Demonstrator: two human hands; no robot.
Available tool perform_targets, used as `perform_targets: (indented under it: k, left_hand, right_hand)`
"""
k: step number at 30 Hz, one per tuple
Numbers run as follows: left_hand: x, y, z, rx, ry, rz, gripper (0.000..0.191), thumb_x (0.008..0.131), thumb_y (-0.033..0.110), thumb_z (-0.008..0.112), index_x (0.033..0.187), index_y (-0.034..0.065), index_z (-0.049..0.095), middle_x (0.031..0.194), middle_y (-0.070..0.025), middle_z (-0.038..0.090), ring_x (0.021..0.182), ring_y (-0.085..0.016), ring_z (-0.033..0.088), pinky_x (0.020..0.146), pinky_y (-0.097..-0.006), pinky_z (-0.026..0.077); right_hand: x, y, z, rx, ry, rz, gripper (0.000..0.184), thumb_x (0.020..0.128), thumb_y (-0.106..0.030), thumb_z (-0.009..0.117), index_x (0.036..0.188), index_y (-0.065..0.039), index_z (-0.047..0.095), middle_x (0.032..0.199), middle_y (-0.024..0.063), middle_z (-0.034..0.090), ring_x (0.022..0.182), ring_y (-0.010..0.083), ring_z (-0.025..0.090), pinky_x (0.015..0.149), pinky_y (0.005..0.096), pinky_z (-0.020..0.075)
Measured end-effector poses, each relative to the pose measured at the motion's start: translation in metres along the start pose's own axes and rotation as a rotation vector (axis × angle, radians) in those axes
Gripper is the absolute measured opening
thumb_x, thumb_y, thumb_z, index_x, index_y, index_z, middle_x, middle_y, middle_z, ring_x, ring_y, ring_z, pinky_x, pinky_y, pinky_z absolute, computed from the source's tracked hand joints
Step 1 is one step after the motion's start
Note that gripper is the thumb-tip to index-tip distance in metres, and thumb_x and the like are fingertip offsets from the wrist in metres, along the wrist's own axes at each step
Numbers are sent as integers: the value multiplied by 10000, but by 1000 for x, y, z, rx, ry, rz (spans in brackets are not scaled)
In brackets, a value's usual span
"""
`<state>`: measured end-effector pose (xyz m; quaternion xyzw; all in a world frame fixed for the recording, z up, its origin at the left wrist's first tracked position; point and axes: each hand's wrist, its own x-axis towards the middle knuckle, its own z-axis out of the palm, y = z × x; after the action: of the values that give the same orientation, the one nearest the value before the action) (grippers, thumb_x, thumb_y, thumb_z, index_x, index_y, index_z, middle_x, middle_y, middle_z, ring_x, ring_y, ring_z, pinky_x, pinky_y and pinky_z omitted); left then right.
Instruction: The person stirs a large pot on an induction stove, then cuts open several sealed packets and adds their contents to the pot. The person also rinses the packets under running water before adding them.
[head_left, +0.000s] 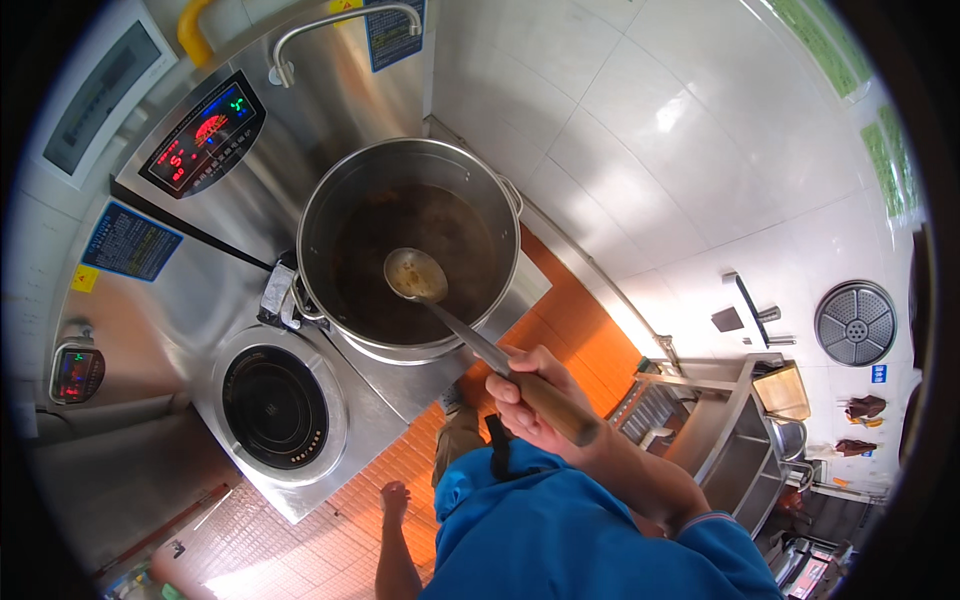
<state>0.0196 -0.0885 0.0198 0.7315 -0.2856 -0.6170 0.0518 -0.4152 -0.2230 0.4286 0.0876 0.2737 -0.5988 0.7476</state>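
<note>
A large steel stockpot (409, 244) stands on the stainless steel cooker, dark broth (375, 225) in its lower part. My right hand (536, 397) grips the wooden handle of a metal ladle (416, 276). The ladle's bowl is over or at the surface of the broth, with some light brown liquid in it; whether it touches the broth I cannot tell. My left hand (395, 499) hangs low at my side over the tiled floor, its fingers loosely curled, with nothing visible in it.
A round black induction hob (275, 405) lies beside the pot. Above, a curved steel tap (352, 13) and a lit control panel (206, 139) are on the steel backsplash. A steel rack (739, 442) stands at right; a perforated round tray (856, 323) hangs on the tiled wall.
</note>
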Motion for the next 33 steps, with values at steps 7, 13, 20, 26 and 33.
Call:
perform_targets:
  k: [7,13,20,26,33]
  left_hand:
    - [-6,15,-4,-19,46,31,212,1005,128,602,1134,-30,661,859,-138,698,742,-201,705,597,-304,587]
    - [-13,45,29,-79,74,38,253,999,134,601,1168,-44,659,897,-147,705,785,-209,710,628,-318,590]
    - [-30,62,69,-88,20,23,256,986,141,618,1169,-29,674,905,-142,706,767,-205,697,641,-319,576]
    - [-39,50,79,-154,29,-18,235,978,117,620,1159,-21,677,883,-136,706,725,-196,686,603,-297,554]
    - [-44,27,77,-128,93,-47,245,1028,173,582,1205,25,666,897,-142,731,699,-209,687,582,-329,529]
  right_hand:
    - [26,9,-26,107,91,40,263,1018,-254,509,1110,-26,603,796,48,639,593,153,663,475,278,546]
    - [30,2,-34,53,141,69,254,976,-313,605,867,-86,569,780,57,651,584,164,638,531,271,515]
    - [30,-15,-36,-22,245,57,227,968,-298,611,952,-88,527,793,82,641,573,174,624,527,285,517]
    - [31,-35,-39,-50,231,39,302,959,-319,604,824,-49,599,755,72,643,564,162,621,508,282,505]
    - [40,-63,-46,-49,206,43,337,955,-346,601,766,-67,627,715,50,663,550,150,639,501,250,513]
